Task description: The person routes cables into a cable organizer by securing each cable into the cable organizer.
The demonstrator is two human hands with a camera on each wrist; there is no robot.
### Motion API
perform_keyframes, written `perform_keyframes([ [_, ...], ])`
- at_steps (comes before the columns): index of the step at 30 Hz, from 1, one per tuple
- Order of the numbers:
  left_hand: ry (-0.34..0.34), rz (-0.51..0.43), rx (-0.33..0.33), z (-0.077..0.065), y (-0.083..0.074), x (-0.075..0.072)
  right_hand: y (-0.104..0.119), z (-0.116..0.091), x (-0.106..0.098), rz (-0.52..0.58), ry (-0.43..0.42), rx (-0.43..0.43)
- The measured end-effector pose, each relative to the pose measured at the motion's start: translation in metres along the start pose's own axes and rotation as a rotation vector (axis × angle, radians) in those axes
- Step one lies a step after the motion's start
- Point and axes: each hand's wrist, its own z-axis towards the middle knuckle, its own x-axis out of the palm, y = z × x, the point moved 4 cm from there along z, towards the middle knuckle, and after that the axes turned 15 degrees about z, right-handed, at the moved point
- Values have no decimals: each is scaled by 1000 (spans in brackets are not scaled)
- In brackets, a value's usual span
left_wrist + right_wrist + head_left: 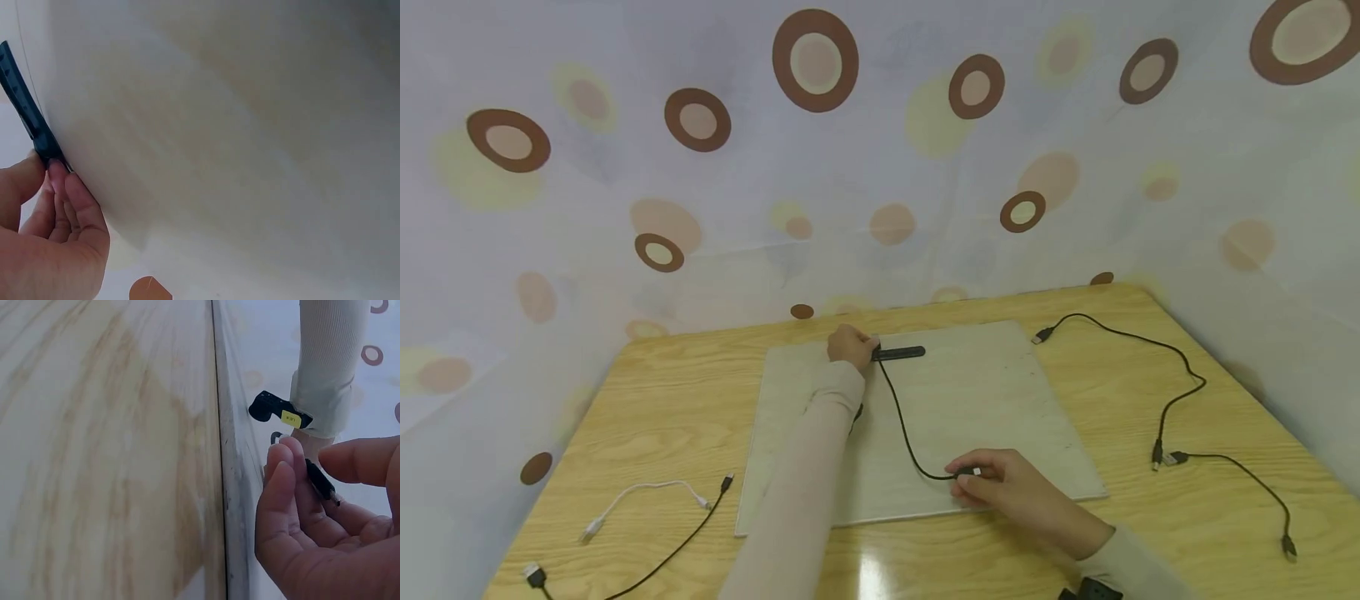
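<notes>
My left hand [850, 344] pinches the left end of a black notched strip [902, 353], flat and round-ended, near the far edge of a pale board. Thumb and fingertips meet at that end in the left wrist view, where the notched strip [19, 90] shows small marks along it. From there a thin black cable [898, 408] curves down the board to my right hand [1011, 492]. That hand holds the cable's black plug [320, 479] between thumb and fingers, its metal tip pointing out, over the board's near right part.
The pale board [970, 400] lies on a wood-grain table [655, 417]. On the left are a white cable [643, 485] and a short black cable [677, 550]. Two more black cables, a long one [1180, 358] and a shorter one [1247, 471], lie on the right. A patterned sheet [887, 167] hangs behind.
</notes>
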Motion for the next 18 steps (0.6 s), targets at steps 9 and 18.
perform_keyframes([
  [9,-7,-4,6,0,2,2,0,-4,-6,-82,-45,-17],
  [18,1,10,0,-2,2,1,4,-7,-7,-126,-41,-40],
])
